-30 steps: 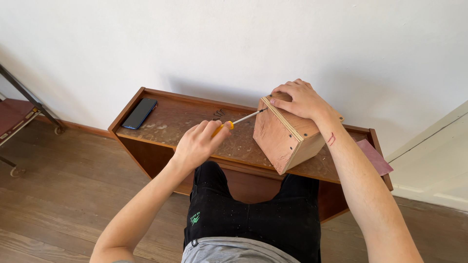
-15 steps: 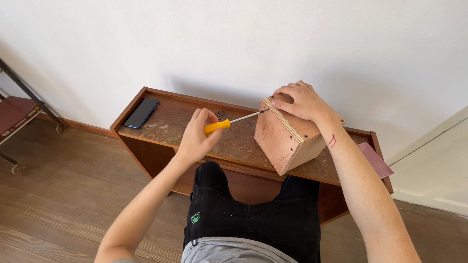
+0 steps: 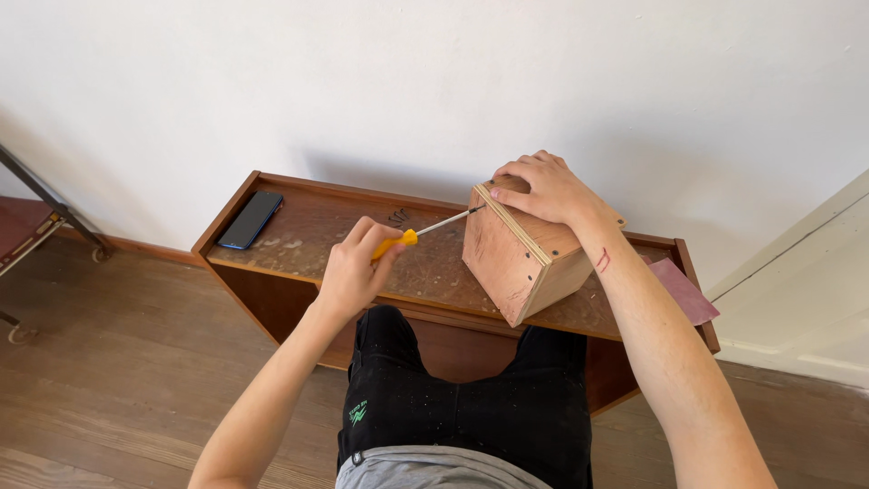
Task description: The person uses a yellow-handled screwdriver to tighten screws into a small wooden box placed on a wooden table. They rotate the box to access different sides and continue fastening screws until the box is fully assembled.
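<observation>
The left hand (image 3: 351,269) is clenched around the yellow handle of a screwdriver (image 3: 425,231), its fingers wrapped tight. The thin metal shaft runs up and to the right, and its tip touches the upper left edge of a wooden box (image 3: 516,258). The box sits tilted on the right half of a low brown bench (image 3: 299,240), one corner pointing toward the person. The right hand (image 3: 541,188) lies on top of the box with its fingers spread and pressed flat against the wood, not closed around anything. A dark phone (image 3: 251,219) lies at the left end of the bench, well apart from the box. A reddish sheet (image 3: 683,292) lies at the right end, partly hidden behind the right forearm. The person's knees in black trousers (image 3: 462,407) are tucked against the front of the bench, above a wooden floor (image 3: 118,362).
</observation>
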